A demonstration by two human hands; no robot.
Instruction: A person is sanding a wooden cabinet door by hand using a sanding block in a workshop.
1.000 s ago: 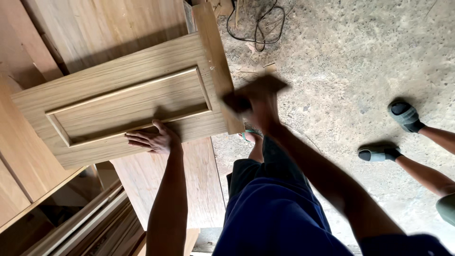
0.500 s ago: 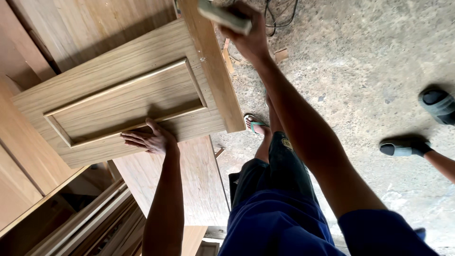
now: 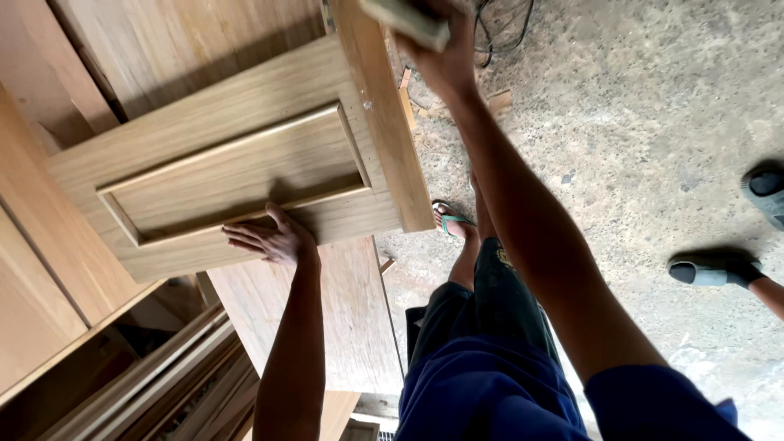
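A light wooden door panel (image 3: 237,163) with a raised rectangular centre lies tilted across a stack of boards. My left hand (image 3: 269,238) rests flat on its lower rail, fingers spread, holding nothing. My right hand (image 3: 445,57) reaches out to the panel's far upper edge and grips a pale sanding block (image 3: 404,18), which presses against the narrow side stile (image 3: 384,122). The top of the block is cut off by the frame.
Plywood sheets (image 3: 343,318) and planks (image 3: 155,384) are stacked under and left of the panel. Rough concrete floor (image 3: 637,106) lies to the right, with a black cable (image 3: 502,28) at the top. Another person's sandalled feet (image 3: 714,269) stand at the right edge.
My right hand has carried the sanding block from the panel's right edge up along the stile to its far end. My left hand has stayed flat on the lower rail.
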